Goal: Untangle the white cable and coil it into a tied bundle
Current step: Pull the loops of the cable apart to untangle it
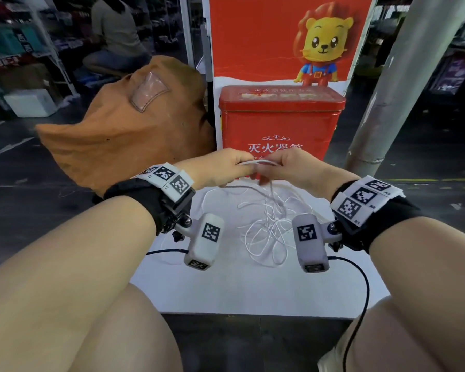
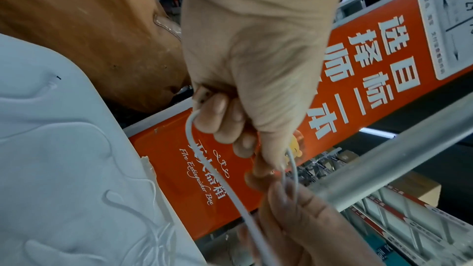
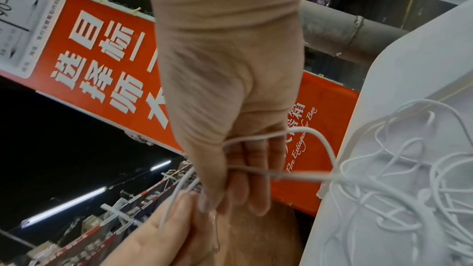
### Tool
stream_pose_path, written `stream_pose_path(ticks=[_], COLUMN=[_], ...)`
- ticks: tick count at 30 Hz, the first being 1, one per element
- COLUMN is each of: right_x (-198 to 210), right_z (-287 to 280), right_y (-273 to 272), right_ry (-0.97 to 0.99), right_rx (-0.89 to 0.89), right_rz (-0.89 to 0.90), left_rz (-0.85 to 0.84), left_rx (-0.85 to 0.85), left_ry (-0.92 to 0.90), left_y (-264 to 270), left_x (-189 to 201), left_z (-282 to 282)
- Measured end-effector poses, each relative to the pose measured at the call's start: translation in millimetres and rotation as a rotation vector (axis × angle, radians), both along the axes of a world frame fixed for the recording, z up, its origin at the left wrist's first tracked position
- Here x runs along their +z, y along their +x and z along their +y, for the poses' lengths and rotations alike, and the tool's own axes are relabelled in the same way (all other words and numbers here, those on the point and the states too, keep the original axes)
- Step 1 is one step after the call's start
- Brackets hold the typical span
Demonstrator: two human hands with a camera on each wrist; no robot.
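Observation:
A thin white cable (image 1: 269, 226) lies in a loose tangle on a white board (image 1: 226, 285) in front of my knees. My hands meet above the board's far edge with a short stretch of cable (image 1: 258, 162) between them. My left hand (image 1: 234, 163) grips the cable in curled fingers (image 2: 222, 126), and a strand (image 2: 215, 169) runs down from that fist. My right hand (image 1: 277, 163) pinches the cable too. In the right wrist view two strands (image 3: 256, 139) cross its fingers (image 3: 258, 185) and run to the tangle (image 3: 396, 179).
A red fire extinguisher box (image 1: 279, 122) stands just behind the board, with a red poster (image 1: 253, 36) above it. A brown cloth bag (image 1: 134, 124) sits at the left and a grey pole (image 1: 403, 76) leans at the right. A person (image 1: 116, 30) sits far behind.

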State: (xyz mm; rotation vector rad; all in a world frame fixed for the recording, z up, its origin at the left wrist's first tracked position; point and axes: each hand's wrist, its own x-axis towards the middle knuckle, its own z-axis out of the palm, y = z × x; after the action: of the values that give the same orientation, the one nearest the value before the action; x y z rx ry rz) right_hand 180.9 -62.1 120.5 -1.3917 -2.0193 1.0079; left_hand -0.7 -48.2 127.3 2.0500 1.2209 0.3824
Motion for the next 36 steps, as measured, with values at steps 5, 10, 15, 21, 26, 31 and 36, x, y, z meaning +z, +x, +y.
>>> stream_pose_path(ticks=[5,10,15,21,26,31,36], right_x=[-4,-1,8,20,22,26,23], right_z=[8,14,13,12,14,18,14], right_y=[26,36,19,10,7,-1,2], right_ry=[-0.058,-0.208,-0.256,-0.276,-0.198,-0.101,-0.194], right_rx=[-0.206,-0.301,-0.369,-0.590,-0.709,-0.720,-0.535], right_rz=[0.166,0.765,1.115,0.887,0.815,0.873,1.071], left_rz=[-0.301,-0.418,-0.538,-0.721,-0.755,-0.691,-0.783], left_rx=[0.200,0.262,0.330,0.435,0.415,0.425,0.407], left_ry=[-0.132,-0.323,-0.414,-0.301,-0.305,-0.265,-0.295], left_y=[-18,-32,-17,-10,-12,-10,-11], left_x=[7,7,5,5,7,7,11], left_z=[10,14,17,22,24,23,20])
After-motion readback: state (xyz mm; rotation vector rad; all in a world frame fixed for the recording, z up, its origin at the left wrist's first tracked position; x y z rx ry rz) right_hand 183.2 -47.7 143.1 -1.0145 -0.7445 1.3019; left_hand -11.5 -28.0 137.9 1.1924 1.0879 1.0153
